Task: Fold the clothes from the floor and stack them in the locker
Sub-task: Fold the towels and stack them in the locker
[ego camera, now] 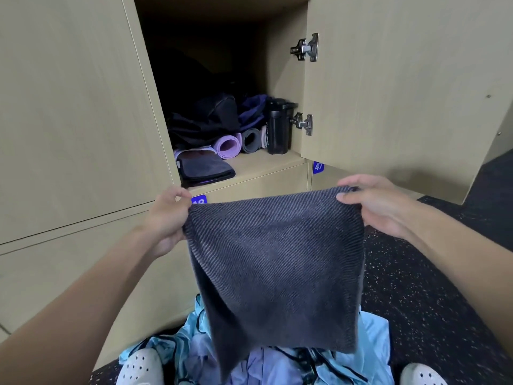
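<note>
Grey towel (274,259) near locker label 47 (318,166)

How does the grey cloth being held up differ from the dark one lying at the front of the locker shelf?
The grey cloth hangs spread out in the air; the dark cloth lies folded into a flat packet on the locker shelf. The grey cloth is gripped at its top corners by the left hand and right hand; the dark cloth is untouched. Both are dark fabric.
</note>
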Demonstrator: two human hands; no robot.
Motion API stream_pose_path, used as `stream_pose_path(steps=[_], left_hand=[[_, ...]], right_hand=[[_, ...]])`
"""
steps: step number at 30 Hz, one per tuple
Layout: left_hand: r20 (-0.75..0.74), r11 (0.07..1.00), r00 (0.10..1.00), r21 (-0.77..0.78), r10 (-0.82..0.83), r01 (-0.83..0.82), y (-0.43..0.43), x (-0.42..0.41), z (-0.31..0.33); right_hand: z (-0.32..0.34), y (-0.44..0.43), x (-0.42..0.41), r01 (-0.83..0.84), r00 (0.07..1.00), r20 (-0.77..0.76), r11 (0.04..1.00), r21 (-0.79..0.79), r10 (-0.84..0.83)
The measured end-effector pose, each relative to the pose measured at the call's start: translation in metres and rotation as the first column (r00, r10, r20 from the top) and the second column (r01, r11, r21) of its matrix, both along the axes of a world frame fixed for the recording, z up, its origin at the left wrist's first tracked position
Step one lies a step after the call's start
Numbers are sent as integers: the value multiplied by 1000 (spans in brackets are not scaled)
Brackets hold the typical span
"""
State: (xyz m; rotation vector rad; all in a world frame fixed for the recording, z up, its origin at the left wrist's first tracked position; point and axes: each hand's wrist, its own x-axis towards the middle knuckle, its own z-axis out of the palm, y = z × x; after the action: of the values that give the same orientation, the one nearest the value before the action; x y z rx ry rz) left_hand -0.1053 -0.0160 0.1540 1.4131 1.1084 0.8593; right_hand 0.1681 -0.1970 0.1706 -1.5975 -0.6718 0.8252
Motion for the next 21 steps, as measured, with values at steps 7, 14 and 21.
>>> stream_pose_path(steps=[7,14,21], left_hand=[[151,995,988,-84,-35,48,2,-1,5],[-44,999,999,37,28,-27,12,-5,-5],[114,991,985,-6,-130,132,17,-10,2]], right_hand=[[-13,5,19,141,878,477,971,-194,-33],[9,-11,32,-57,994,-97,998,-25,55],[2,-14,34,167,984,50,986,26,-168]])
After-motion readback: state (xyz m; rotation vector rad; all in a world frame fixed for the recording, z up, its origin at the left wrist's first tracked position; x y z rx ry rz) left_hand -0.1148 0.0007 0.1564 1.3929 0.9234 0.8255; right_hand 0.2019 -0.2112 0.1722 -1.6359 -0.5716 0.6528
